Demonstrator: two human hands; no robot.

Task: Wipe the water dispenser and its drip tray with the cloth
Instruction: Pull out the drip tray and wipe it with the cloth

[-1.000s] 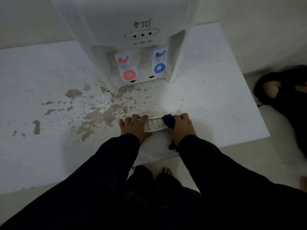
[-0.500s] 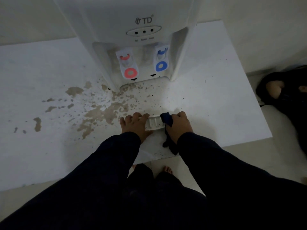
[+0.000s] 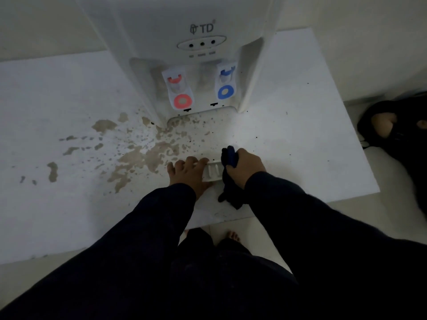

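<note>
I see tray (image 3: 213,170) on tabletop (image 3: 300,135), near edge, apart from dispenser (image 3: 184,19). Left grip (image 3: 187,174) holds tray's left end; right grip (image 3: 247,167) clenches cloth (image 3: 228,155) at right end. I'd brace tray, drag cloth along slots.

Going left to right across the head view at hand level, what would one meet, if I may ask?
Brown dried stains → left hand → white slatted plastic drip tray → dark blue cloth → right hand → black object on the floor.
</note>
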